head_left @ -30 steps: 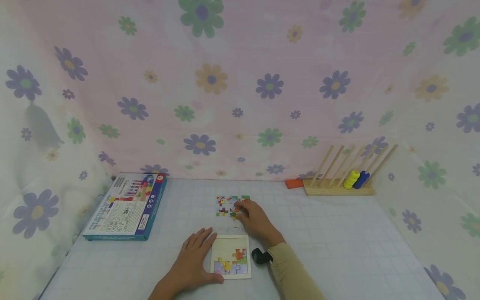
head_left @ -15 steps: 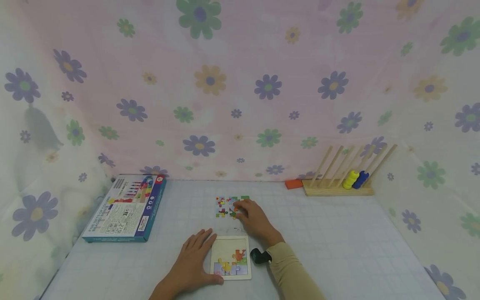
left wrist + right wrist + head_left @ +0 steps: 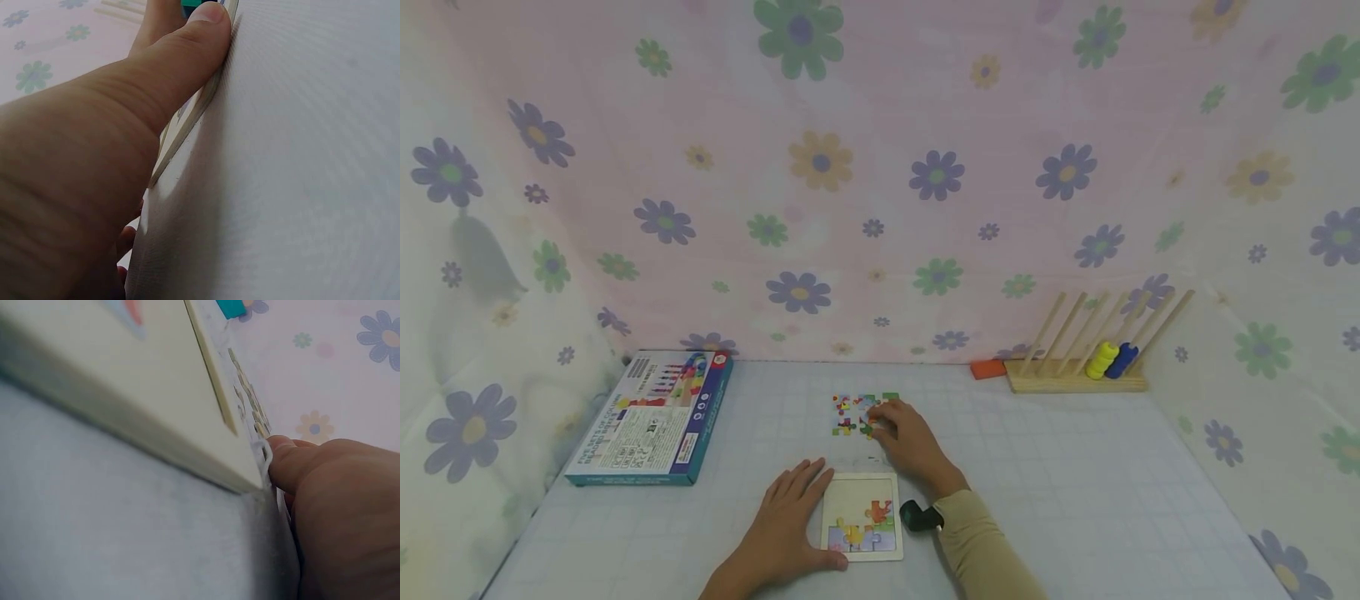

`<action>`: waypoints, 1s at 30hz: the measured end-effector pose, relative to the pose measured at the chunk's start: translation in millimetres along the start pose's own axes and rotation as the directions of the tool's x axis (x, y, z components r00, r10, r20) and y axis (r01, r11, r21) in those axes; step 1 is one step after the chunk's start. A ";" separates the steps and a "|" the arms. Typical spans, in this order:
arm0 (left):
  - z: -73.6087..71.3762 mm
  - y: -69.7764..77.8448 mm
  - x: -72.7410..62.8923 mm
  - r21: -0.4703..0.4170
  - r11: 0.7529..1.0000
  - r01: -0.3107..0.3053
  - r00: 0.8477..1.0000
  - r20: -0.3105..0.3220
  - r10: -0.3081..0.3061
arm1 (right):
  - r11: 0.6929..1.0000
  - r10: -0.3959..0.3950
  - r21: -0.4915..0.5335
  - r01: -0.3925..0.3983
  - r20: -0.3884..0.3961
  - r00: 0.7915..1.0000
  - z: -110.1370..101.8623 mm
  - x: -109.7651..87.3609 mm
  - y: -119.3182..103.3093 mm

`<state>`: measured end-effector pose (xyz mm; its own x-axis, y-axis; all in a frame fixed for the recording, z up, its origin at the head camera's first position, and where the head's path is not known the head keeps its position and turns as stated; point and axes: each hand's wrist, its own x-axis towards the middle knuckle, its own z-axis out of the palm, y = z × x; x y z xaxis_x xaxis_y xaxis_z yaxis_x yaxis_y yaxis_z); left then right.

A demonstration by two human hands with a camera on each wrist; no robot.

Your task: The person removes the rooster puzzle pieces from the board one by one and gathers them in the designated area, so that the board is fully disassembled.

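A square puzzle tray (image 3: 862, 477) with a pale wooden rim lies before me in the head view, interlocked pieces along its bottom and lower right. My left hand (image 3: 782, 523) rests spread at its left side, index fingertip at the upper left corner and thumb on the lower edge. The left wrist view shows that thumb (image 3: 181, 59) against the rim. Beyond the tray lie several loose puzzle pieces (image 3: 842, 427) in rows. My right hand (image 3: 916, 444) is over their right part, thumb and forefinger pinching at a puzzle piece (image 3: 874, 422), which they partly cover.
At the left lies a flat toy box (image 3: 651, 417). A wooden rack with upright pegs (image 3: 1075, 383) stands at the back right, carrying yellow beads (image 3: 1102, 360) and blue beads (image 3: 1122, 361). A red block (image 3: 988, 368) sits beside it. Flowered cloth hangs behind the table.
The view shifts slightly. Both hands, the tray and the pieces otherwise stay in place.
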<state>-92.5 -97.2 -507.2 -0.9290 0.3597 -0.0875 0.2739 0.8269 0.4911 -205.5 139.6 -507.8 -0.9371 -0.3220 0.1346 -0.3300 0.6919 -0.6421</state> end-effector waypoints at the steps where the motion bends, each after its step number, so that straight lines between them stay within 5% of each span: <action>1: -0.2 0.1 -0.1 0.001 1.000 0.001 1.000 0.001 -0.001 | 1.000 -0.007 0.000 0.007 -0.003 1.000 0.2 -0.3 0.0; 30: -3.5 2.3 -0.7 -0.011 1.000 0.004 1.000 0.012 -0.004 | 0.997 -0.071 -0.019 0.070 -0.045 0.996 1.8 -0.5 2.2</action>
<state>-92.0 -97.1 -502.9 -0.9269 0.3619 -0.0998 0.2676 0.8234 0.5003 -205.6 140.1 -510.7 -0.9154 -0.3411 0.2135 -0.3971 0.6798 -0.6165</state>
